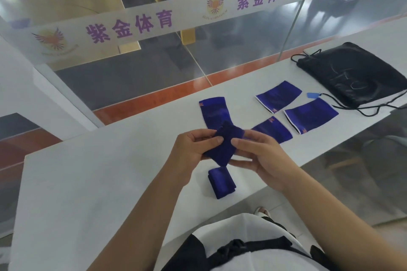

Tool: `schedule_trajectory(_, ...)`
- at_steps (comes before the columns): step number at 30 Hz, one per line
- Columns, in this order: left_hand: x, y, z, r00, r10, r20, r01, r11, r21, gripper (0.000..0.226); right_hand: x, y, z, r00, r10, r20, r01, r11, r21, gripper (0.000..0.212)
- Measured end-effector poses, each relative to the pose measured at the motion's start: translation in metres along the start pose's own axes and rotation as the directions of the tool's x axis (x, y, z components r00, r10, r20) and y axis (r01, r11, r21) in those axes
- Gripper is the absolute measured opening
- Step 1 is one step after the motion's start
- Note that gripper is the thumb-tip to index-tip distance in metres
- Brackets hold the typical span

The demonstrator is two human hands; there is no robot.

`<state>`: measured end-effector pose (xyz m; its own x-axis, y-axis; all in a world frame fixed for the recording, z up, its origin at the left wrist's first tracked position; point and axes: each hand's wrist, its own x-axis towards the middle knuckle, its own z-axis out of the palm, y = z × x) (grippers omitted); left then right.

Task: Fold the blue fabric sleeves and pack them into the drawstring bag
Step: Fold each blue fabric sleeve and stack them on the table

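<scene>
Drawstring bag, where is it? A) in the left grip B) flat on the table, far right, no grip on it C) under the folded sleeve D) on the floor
B: the black drawstring bag lies flat on the white table, while the left grip and right grip hold a blue sleeve.

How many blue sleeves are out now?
6 sleeves: one held by left hand and right hand, one folded below them, one long beyond them, three flat towards the bag; more may be hidden.
</scene>
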<state>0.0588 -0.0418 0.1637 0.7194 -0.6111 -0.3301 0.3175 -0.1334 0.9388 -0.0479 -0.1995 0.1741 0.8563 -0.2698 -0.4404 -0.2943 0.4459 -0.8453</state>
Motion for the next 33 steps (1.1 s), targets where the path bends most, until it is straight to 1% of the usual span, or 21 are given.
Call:
schedule_trajectory(2,-0.002,-0.012,0.004,0.999,-0.041,0.029,0.042,0.999,-0.031,0.027,0.000,0.012,-0.002,0.998,0.004,-0.058,-0.003,1.000,0.013,0.029)
schedule_trajectory(4,-0.003,-0.022,0.006,0.994,-0.079,0.078,0.083,0.995,-0.049,0.026,0.001,0.017,-0.009,0.996,-0.005,-0.093,-0.002,0.998,-0.069,0.025)
schedule_trajectory(6,-0.003,-0.029,0.007,0.991,-0.096,0.096,0.103,0.992,-0.067,0.025,0.002,0.020,-0.017,0.998,0.001,-0.065,-0.012,0.985,-0.171,0.023)
schedule_trajectory(8,-0.001,-0.035,0.008,0.994,-0.095,0.052,0.099,0.992,-0.078,0.025,0.003,0.022,-0.021,0.999,0.022,-0.042,-0.030,0.977,-0.212,0.021)
schedule_trajectory(10,0.001,-0.041,0.012,0.995,-0.095,-0.038,0.092,0.992,-0.082,0.023,0.006,0.026,-0.024,0.998,0.048,-0.044,-0.056,0.977,-0.205,0.021)
schedule_trajectory(13,0.005,-0.052,0.020,0.980,-0.145,-0.134,0.135,0.987,-0.085,0.022,0.011,0.032,-0.030,0.995,0.096,-0.032,-0.100,0.980,-0.171,0.029)
schedule_trajectory(14,0.005,-0.055,0.022,0.977,-0.171,-0.130,0.160,0.983,-0.087,0.023,0.011,0.033,-0.032,0.994,0.107,-0.031,-0.111,0.980,-0.168,0.030)
schedule_trajectory(16,0.005,-0.062,0.023,0.974,-0.220,-0.058,0.214,0.972,-0.094,0.026,0.012,0.036,-0.040,0.992,0.119,-0.046,-0.125,0.974,-0.188,0.032)
schedule_trajectory(18,0.003,-0.075,0.029,0.967,-0.256,0.005,0.255,0.961,-0.105,0.034,0.016,0.042,-0.050,0.987,0.140,-0.075,-0.154,0.962,-0.225,0.031)
schedule_trajectory(19,0.001,-0.084,0.033,0.964,-0.265,-0.006,0.263,0.958,-0.113,0.040,0.018,0.047,-0.054,0.983,0.160,-0.093,-0.179,0.953,-0.246,0.031)
schedule_trajectory(21,-0.003,-0.101,0.045,0.960,-0.262,-0.096,0.254,0.963,-0.086,0.047,0.024,0.059,-0.062,0.966,0.221,-0.131,-0.250,0.926,-0.282,0.034)
schedule_trajectory(23,-0.009,-0.116,0.054,0.950,-0.262,-0.168,0.261,0.965,-0.024,0.044,0.029,0.074,-0.066,0.949,0.276,-0.151,-0.311,0.892,-0.327,0.038)
schedule_trajectory(24,-0.012,-0.122,0.057,0.945,-0.267,-0.188,0.268,0.963,-0.024,0.039,0.032,0.081,-0.066,0.946,0.289,-0.146,-0.323,0.875,-0.360,0.036)
schedule_trajectory(26,-0.015,-0.132,0.058,0.936,-0.270,-0.227,0.267,0.963,-0.043,0.033,0.040,0.093,-0.067,0.951,0.285,-0.118,-0.307,0.838,-0.451,0.026)
schedule_trajectory(28,-0.015,-0.136,0.055,0.918,-0.265,-0.296,0.270,0.963,-0.027,0.034,0.052,0.099,-0.068,0.956,0.282,-0.081,-0.281,0.801,-0.529,0.016)
schedule_trajectory(33,0.001,-0.137,0.051,0.888,-0.235,-0.396,0.289,0.954,0.081,0.037,0.081,0.101,-0.062,0.968,0.248,-0.027,-0.214,0.772,-0.599,0.012)
